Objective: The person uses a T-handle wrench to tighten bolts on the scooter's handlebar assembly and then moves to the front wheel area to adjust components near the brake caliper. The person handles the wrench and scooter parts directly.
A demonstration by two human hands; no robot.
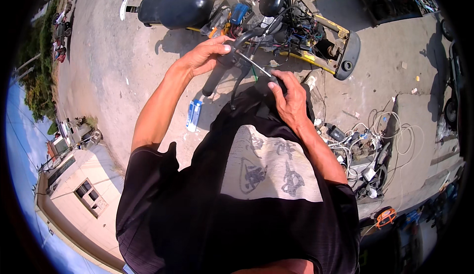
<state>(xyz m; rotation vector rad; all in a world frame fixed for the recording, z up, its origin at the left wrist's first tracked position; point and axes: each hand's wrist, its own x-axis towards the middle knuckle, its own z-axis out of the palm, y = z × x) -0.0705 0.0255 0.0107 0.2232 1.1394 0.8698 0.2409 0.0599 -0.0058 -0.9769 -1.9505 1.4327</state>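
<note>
My left hand is closed on the black control housing of the handlebar, just above the black grip that angles down toward me. My right hand holds a screwdriver by its handle, mostly hidden in the fingers, with the thin metal shaft reaching up-left to the housing. Whether the tip touches a screw is too small to tell. The handlebar belongs to a partly stripped scooter with a black seat, exposed wiring and a yellow frame. Black cables hang beside the grip.
A blue-and-white packet lies on the concrete below the grip. Tangled white cables and scrap lie at right, near an orange coil. A dark bin stands upper right. A building is at lower left.
</note>
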